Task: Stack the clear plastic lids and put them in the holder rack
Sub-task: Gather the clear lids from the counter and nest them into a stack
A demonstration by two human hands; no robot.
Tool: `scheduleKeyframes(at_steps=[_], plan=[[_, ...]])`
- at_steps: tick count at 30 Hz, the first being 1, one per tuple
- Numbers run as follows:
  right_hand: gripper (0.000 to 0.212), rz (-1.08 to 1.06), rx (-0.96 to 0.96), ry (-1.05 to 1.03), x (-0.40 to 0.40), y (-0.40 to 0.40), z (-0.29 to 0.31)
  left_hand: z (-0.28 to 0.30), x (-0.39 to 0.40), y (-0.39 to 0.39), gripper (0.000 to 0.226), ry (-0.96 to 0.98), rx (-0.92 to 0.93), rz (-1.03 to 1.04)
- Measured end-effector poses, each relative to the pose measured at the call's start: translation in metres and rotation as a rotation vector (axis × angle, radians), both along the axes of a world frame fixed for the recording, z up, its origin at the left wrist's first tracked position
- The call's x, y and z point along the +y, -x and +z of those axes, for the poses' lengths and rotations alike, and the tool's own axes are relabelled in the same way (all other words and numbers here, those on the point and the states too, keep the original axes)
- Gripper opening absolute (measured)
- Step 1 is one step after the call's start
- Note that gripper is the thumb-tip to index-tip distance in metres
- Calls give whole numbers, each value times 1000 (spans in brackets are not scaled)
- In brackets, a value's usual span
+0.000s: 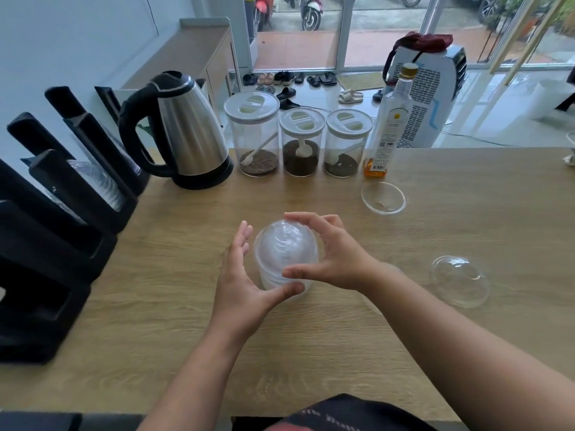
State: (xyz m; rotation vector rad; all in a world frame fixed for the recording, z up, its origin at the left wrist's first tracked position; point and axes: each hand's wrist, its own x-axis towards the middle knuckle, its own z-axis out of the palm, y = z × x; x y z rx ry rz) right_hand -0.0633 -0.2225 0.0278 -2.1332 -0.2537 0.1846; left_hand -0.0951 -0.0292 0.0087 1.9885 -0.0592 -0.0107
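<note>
Wooden counter (435, 321) with kettle (186, 132), three jars (298, 141), before glass doors (298, 32).

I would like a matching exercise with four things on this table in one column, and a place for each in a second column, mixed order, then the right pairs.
Things:
1. stack of lids
2. kettle
3. bottle
4. holder rack

Places:
A. at the left edge of the table
B. right of the three jars
C. between the left hand and the right hand
D. left of the three jars

Pairs: 1-C, 2-D, 3-B, 4-A
</note>
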Motion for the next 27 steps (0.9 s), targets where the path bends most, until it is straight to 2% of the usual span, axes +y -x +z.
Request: scheduleKeyframes(at_steps=[10,11,14,17,19,22,27], plan=[[96,33,62,-26,-6,-1,-6,13,8,5,116,-107,-122,-47],[92,29,54,-58,-9,-1,-5,16,7,5,111,-96,-136,-52],[57,-51,-7,-284,-26,0,-1,29,-2,6,87,-32,-228,-77],[43,-256,-41,-389,-64,8,5,44,-22,7,69,-62,-415,-168],[39,-378,-75,-266,-98,17,1,46,-44,7,62,-124,-494,-233],[48,-548,-58,27,-150,32,-10,33,-83,5,51,-212,-496,-351],[61,-697,78,258,-202,65,-37,-10,-137,0,54,-411,-292,-586]])
